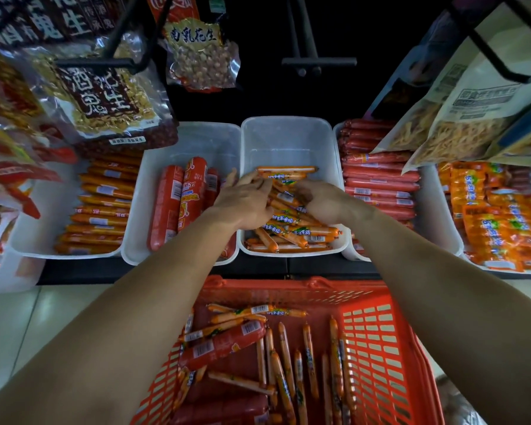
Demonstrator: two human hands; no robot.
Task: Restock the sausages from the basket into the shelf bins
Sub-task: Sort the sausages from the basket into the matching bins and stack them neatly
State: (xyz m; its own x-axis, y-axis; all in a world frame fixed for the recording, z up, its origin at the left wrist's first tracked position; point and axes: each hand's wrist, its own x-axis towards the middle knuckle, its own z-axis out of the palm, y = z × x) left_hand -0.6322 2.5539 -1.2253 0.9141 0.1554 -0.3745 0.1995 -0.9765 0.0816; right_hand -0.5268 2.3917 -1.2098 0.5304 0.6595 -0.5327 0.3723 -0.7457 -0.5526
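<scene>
The red basket (380, 348) stood at 6 o'clock and held loose thin orange sausages (284, 357) and thick red sausages (224, 345). At 12 o'clock from it sat the white middle bin (285, 139), with a pile (301, 234) of thin sausages in its near half. Both hands were inside this bin. The left hand (242, 200) lay on the pile, fingers nearly straight and apart, tips touching a sausage. The right hand (325, 204) had its fingers curled down into the pile; whether they clamped a sausage could not be determined.
</scene>
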